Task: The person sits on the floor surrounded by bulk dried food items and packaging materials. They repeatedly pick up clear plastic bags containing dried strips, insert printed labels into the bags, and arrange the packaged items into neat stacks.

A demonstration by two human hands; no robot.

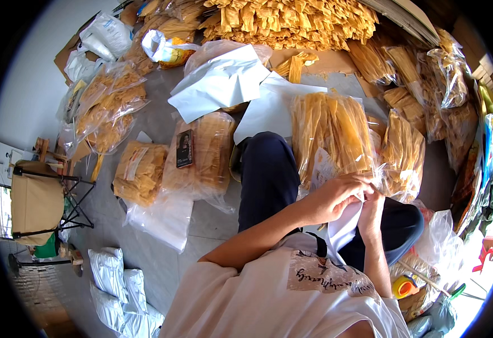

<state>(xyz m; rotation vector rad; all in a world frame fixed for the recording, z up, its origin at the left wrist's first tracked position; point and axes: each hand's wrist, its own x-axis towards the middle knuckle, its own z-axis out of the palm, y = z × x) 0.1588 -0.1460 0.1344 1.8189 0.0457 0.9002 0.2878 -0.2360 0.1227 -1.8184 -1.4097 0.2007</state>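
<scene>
My left hand (338, 197) and my right hand (372, 207) meet over my right leg, fingertips pinched together. Between them hangs a white paper sheet (346, 226), its upper end gripped by both hands and its lower end trailing to my lap. What the fingertips do at that end is partly hidden. Just beyond my hands lies a clear plastic bag (333, 122) full of long yellow dried sticks, apparently bean-curd sticks. A printed label (323, 168) shows near the bag's close end, beside my left hand.
A phone (184, 148) rests on a bagged bundle (214, 152) to my left. White sheets (225, 80) lie ahead, before a large yellow stack (288, 23). Silver-grey pouches (107, 270) and a folding chair (38, 203) are at left. A tape roll (405, 288) sits at right.
</scene>
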